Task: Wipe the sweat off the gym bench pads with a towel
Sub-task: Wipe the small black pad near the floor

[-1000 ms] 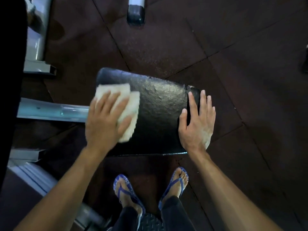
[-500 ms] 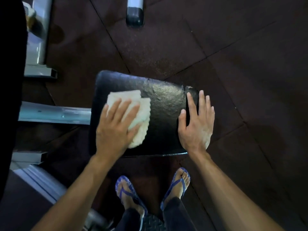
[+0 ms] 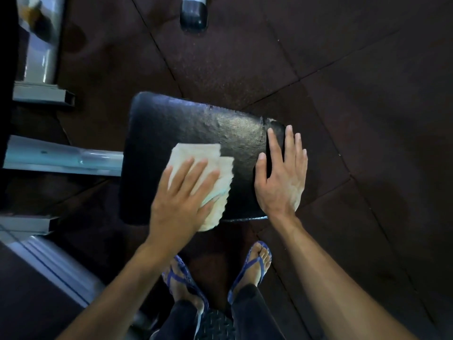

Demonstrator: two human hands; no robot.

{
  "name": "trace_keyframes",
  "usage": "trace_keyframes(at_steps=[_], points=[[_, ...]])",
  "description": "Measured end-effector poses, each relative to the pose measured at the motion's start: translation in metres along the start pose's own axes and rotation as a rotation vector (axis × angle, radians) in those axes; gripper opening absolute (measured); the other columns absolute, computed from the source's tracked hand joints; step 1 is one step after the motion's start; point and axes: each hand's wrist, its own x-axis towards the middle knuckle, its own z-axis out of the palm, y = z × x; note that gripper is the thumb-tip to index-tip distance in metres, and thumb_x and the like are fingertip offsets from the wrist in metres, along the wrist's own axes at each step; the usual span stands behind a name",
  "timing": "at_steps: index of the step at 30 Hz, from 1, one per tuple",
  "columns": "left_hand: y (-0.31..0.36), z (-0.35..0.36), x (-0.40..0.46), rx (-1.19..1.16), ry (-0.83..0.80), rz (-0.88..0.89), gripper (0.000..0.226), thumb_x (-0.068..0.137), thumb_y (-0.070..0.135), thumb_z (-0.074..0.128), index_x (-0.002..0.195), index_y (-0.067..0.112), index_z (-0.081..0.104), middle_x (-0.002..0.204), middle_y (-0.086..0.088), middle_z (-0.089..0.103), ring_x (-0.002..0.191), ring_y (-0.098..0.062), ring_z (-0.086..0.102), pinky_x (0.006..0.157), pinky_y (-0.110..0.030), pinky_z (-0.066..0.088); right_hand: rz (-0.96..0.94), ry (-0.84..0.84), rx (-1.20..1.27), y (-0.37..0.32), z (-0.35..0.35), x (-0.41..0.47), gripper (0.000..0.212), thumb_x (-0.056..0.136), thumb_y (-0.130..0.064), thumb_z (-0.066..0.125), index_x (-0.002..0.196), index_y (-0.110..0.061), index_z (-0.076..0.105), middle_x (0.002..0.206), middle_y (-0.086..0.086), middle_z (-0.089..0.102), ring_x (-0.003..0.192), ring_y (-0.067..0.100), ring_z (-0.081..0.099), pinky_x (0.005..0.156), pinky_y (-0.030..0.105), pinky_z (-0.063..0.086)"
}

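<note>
A black bench pad [image 3: 196, 123] with a worn, shiny surface lies below me, seen from above. A folded cream towel [image 3: 208, 155] rests on its middle and hangs a little over the near edge. My left hand [image 3: 181, 200] presses flat on the towel, fingers spread over it. On the pad's right end my right hand [image 3: 282, 175] lies flat with fingers apart, holding nothing; its fingers reach over a torn patch at the far right corner.
A grey metal frame tube [image 3: 61, 155] runs left from under the pad, with more frame parts [image 3: 41, 94] on the left. A black-capped post [image 3: 193, 18] stands at the top. My feet in blue flip-flops [image 3: 250, 266] stand on dark rubber floor tiles [image 3: 367, 94].
My left hand has slid the towel from the pad's left end rightward to the middle and toward the near edge. My right hand has stayed planted on the right end.
</note>
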Motion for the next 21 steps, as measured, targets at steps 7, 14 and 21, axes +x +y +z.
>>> trace_keyframes(at_steps=[7, 14, 21], points=[[-0.050, 0.002, 0.064, -0.004, 0.030, -0.170, 0.044, 0.103, 0.042, 0.039, 0.138, 0.020, 0.054, 0.143, -0.007, 0.055, 0.139, -0.031, 0.044, 0.117, -0.053, 0.029, 0.010, 0.047, 0.020, -0.001, 0.004, -0.001, 0.049, 0.104, -0.033, 0.043, 0.153, -0.026, 0.040, 0.166, 0.006, 0.025, 0.155, 0.026, 0.019, 0.126, 0.044, 0.016], [0.038, 0.012, 0.081, -0.040, 0.042, -0.248, 0.047, 0.102, 0.052, 0.040, 0.134, 0.023, 0.058, 0.139, -0.003, 0.059, 0.135, -0.026, 0.051, 0.114, -0.054, 0.034, 0.070, -0.030, 0.413, 0.005, -0.010, 0.002, 0.043, 0.106, -0.028, 0.043, 0.148, -0.020, 0.048, 0.162, 0.003, 0.034, 0.154, 0.017, 0.020, 0.127, 0.037, 0.012], [0.033, -0.014, 0.061, -0.381, 0.035, -0.145, 0.060, 0.097, 0.047, 0.049, 0.149, 0.018, 0.041, 0.154, -0.007, 0.041, 0.141, -0.023, 0.039, 0.118, -0.044, 0.030, 0.262, 0.039, 0.791, -0.015, -0.052, 0.006, 0.038, 0.106, -0.022, 0.047, 0.144, -0.017, 0.053, 0.151, -0.004, 0.051, 0.143, 0.000, 0.039, 0.118, 0.024, 0.035]])
